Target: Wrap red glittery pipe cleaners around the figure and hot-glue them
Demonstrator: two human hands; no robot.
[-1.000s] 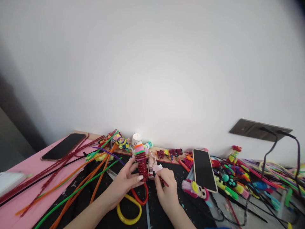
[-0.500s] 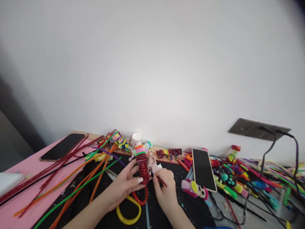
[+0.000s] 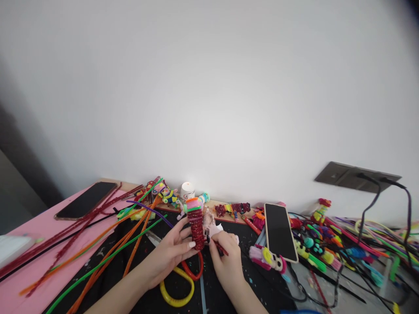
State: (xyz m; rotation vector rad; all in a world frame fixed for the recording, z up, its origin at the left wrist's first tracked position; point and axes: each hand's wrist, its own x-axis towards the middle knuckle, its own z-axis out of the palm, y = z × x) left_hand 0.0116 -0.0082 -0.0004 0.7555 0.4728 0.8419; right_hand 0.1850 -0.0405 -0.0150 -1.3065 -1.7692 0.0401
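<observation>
My left hand (image 3: 166, 255) holds an upright figure (image 3: 195, 222) made of coiled dark red glitter pipe cleaner, topped with pink, orange and green coils. My right hand (image 3: 225, 257) pinches the loose end of a red glitter pipe cleaner (image 3: 221, 248) right beside the figure's lower part. Both hands are over a black mat (image 3: 108, 274). A small pale pink fuzzy piece (image 3: 209, 223) sits just behind the fingers of my right hand.
Yellow (image 3: 176, 290) and red (image 3: 193, 270) pipe-cleaner loops lie under my hands. Long orange, green and red stems (image 3: 98, 248) fan out left over a pink sheet. Phones lie at left (image 3: 87, 199) and right (image 3: 279, 231). A white candle (image 3: 187, 190), coiled figures and tangled cables (image 3: 369, 244) crowd the right.
The figure has shifted slightly and tilted in my left hand while my right hand keeps working the red stem beside it. Hands stay in nearly the same place.
</observation>
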